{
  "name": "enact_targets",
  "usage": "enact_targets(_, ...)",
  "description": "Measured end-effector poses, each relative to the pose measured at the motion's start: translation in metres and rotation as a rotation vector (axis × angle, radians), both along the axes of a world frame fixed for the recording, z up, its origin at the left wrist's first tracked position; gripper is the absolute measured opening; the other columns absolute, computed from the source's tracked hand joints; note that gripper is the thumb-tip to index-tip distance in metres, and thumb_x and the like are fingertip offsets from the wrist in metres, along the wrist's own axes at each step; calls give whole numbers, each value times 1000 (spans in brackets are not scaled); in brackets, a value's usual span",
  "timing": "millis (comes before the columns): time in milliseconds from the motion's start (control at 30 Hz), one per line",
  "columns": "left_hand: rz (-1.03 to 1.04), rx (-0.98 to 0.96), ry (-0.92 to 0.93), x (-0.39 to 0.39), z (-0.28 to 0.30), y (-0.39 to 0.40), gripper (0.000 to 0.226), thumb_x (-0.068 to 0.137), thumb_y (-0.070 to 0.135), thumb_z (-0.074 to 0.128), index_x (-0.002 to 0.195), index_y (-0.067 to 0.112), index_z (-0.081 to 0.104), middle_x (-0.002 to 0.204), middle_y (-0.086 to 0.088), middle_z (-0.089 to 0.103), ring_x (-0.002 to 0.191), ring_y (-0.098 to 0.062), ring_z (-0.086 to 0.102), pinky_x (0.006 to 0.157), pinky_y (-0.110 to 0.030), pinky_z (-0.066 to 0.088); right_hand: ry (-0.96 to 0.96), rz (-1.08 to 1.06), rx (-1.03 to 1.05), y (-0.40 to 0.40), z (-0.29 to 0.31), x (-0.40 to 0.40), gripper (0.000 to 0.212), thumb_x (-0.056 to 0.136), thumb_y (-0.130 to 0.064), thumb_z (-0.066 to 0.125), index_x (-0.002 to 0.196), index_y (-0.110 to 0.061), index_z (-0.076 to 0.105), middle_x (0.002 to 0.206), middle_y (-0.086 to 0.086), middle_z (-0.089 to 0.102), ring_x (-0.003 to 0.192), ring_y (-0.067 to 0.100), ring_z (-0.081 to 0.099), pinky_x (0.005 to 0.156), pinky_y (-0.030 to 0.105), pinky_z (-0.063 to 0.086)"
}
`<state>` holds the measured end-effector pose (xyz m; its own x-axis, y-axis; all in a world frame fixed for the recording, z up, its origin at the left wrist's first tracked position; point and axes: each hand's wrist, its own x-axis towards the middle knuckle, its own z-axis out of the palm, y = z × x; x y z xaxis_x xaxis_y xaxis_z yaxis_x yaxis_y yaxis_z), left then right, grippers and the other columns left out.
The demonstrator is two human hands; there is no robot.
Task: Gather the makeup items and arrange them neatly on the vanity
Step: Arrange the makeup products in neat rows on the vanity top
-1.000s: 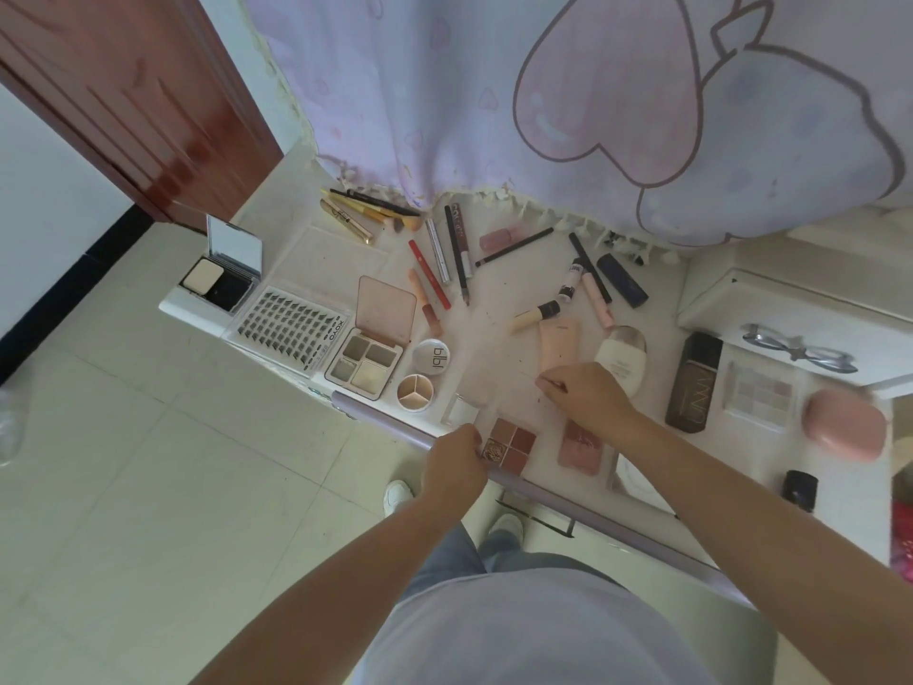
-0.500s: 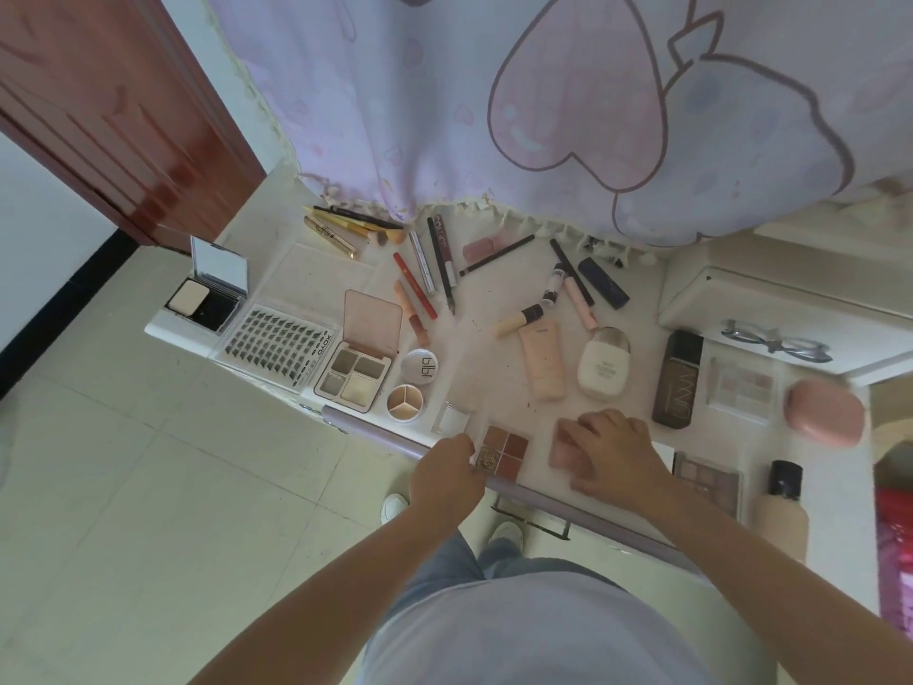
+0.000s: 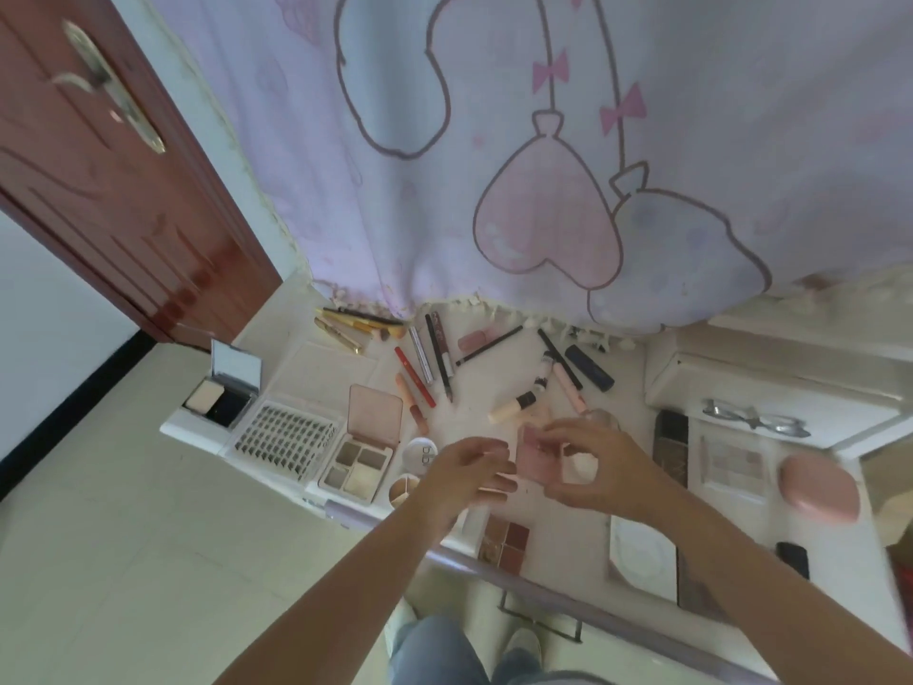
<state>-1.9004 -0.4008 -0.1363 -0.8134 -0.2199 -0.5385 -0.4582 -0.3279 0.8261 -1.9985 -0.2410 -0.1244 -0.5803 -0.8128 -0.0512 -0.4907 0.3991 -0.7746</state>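
Right hand (image 3: 600,467): you lift it off the vanity (image 3: 326,373) edge and now pinch the small pink compact (image 3: 536,459) above the surface, which lay flat under your palm before.
Left hand (image 3: 467,474): you let go of the front rail and bring it up at 9 o'clock of the compact, fingers reaching to its edge.
Brown quad palette (image 3: 505,542): now uncovered, at 6 o'clock of your hands.

lash tray (image 3: 284,440) left of open palette (image 3: 358,459) | glasses (image 3: 756,421) right, on drawer unit (image 3: 770,383)
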Motion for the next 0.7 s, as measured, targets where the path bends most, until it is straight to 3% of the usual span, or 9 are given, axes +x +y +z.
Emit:
enact_targets(100,-43,74,115,-11,22,-13,12,90,10,51,91,11,63,69,-1,69,58,-10,66,53,-20,52,118,89,-22,-6,27,-8,43,68,-11,75,109,-16,63,123,-18,43,112,-9,41,91,-6,23)
enact_targets(167,-77,66,169,-18,36,-20,11,85,6,57,90,11,65,68,-1,71,60,-11,66,57,-21,55,176,161,-23,-11,42,-14,41,70,-8,72,110,-16,64,125,-21,38,114,-8,40,92,-6,23)
enact_targets(267,-43,26,257,-31,60,-26,27,84,-6,53,79,15,70,65,1,71,60,-10,67,56,-19,55,183,136,-73,-20,63,-24,39,75,-2,66,110,-18,64,129,-19,37,112,-10,41,89,-7,26)
enact_targets(367,104,-42,358,-42,81,-30,21,82,-11,54,82,8,64,65,-2,69,56,-7,67,54,-15,53,-40,-140,-273,-31,79,-29,32,79,-1,63,94,-29,63,101,-13,59,75,-12,60,69,4,48)
enact_targets(433,133,-81,417,-48,92,-29,15,81,-9,57,84,5,60,68,-5,69,59,-11,68,59,-17,56,-183,-270,-420,-40,89,-30,27,80,4,61,87,-21,65,79,-5,64,57,-4,61,56,10,51)
enact_targets(567,73,-169,466,-50,105,-27,7,86,7,56,85,10,62,69,-2,71,61,-11,68,59,-19,56,-298,-360,-539,-47,107,-35,25,82,10,54,74,-13,57,65,2,59,44,1,55,48,13,48)
enact_targets(700,14,-47,436,-45,114,-34,30,94,14,41,78,12,66,62,-2,70,55,-12,66,52,-20,54,-209,-245,-355,-44,120,-45,17,83,1,57,72,-12,53,60,1,54,47,7,49,50,13,43)
